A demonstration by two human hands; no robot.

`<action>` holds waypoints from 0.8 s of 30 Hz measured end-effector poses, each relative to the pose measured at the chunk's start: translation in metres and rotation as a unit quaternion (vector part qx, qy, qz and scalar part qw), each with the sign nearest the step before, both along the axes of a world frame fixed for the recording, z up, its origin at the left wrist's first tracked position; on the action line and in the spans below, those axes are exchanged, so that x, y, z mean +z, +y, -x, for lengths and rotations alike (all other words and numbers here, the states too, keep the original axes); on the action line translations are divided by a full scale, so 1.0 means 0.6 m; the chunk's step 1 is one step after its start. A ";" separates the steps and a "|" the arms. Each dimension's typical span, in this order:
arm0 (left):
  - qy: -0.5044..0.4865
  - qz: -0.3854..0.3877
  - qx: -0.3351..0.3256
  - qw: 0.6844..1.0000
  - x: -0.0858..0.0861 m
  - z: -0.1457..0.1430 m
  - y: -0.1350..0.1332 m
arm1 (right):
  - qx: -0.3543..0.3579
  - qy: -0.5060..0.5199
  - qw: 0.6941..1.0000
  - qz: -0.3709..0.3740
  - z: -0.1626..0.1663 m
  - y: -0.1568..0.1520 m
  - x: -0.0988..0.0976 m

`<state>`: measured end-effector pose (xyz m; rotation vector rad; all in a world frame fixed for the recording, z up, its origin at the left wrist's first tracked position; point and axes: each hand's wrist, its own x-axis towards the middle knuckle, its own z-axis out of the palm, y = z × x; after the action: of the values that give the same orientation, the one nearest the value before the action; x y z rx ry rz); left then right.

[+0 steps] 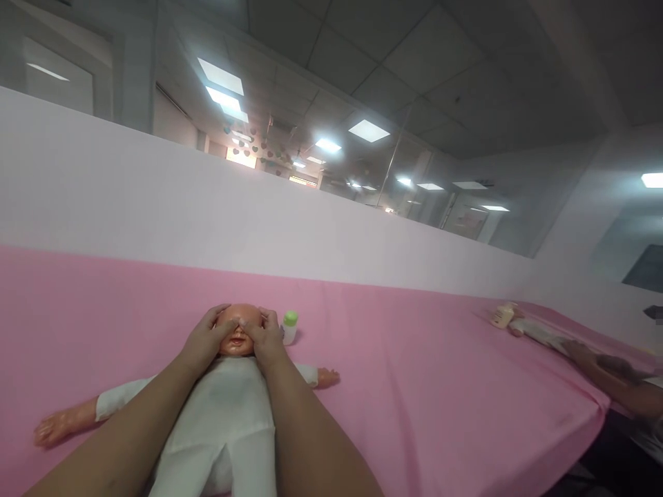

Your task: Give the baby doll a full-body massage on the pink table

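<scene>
A baby doll (233, 400) with a white cloth body lies on its back on the pink cloth (404, 345), its head away from me and its arms spread out. My left hand (206, 341) and my right hand (268, 338) cup the doll's head (238, 347) from both sides. Both thumbs rest on its face near the eyes and nose, which they cover, while the mouth shows below. The other fingers curl around the sides of the head. Close beside my right hand stands a small white bottle with a green cap (290, 328).
At the far right another doll (541, 333) lies on the pink cloth, touched by another person's hand (577, 351). A cream pump bottle (502, 315) stands by its head. A white wall (259, 228) with glass above runs behind the table.
</scene>
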<state>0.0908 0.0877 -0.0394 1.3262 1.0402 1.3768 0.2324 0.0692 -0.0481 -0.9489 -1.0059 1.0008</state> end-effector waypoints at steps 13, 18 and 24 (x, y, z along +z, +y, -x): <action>-0.095 0.063 -0.016 0.993 0.000 -0.008 0.004 | -0.005 0.075 0.997 0.010 -0.001 0.017 -0.011; -0.172 0.084 -0.025 0.981 -0.004 -0.011 0.003 | 0.013 0.102 0.995 0.012 -0.010 0.021 -0.015; -0.083 0.043 -0.003 0.996 -0.015 -0.013 0.008 | 0.053 0.061 0.997 0.006 -0.021 0.011 -0.008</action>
<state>0.0983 0.0926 -0.0482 1.1312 0.9704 1.3974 0.2452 0.0755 -0.0527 -0.8408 -0.9559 1.1409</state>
